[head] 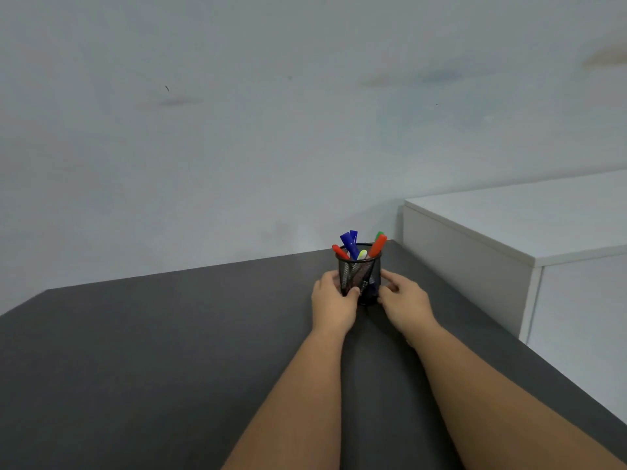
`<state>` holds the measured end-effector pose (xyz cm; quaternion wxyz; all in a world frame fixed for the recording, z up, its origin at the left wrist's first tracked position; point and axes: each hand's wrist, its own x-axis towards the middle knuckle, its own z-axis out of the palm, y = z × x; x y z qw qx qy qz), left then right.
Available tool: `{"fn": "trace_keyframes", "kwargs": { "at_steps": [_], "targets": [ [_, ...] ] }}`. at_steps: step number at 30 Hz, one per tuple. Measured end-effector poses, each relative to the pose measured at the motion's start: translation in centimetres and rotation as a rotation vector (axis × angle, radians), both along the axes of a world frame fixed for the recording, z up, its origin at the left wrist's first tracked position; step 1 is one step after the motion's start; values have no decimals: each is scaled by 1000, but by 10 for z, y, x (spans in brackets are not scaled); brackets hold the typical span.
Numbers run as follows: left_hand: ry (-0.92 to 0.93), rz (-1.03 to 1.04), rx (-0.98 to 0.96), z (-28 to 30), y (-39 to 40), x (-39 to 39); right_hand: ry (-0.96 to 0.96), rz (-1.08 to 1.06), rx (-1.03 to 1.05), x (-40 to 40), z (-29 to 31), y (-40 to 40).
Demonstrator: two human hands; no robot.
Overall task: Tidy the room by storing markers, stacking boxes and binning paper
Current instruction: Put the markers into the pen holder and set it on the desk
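A black mesh pen holder [360,273] stands upright on the dark grey table [169,351], near its far right corner. Several markers [353,246] stick out of its top: blue, red, orange, green and a yellow-tipped one. My left hand [330,301] wraps the holder's left side, thumb across its front. My right hand [405,301] presses against its right side with the fingers curled around it. The holder's base is hidden behind my fingers.
A white cabinet [509,239] stands taller than the table just right of the holder. A plain pale wall [237,130] runs behind the table's far edge. The table's right edge runs diagonally toward the lower right.
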<state>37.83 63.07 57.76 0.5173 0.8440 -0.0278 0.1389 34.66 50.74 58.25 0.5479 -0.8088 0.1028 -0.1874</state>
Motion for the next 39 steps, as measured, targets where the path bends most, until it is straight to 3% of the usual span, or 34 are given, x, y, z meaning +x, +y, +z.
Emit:
{"fn": "trace_keyframes", "kwargs": {
  "at_steps": [8,33,39],
  "targets": [
    [-18,3,-21,-5,-13,41,8,0,-142,33,1,-11],
    [87,-125,-61,-6,-38,165,64,69,-116,161,-4,-48],
    [140,-239,10,-9,-39,179,242,104,-375,180,-10,-47]
  ]
}}
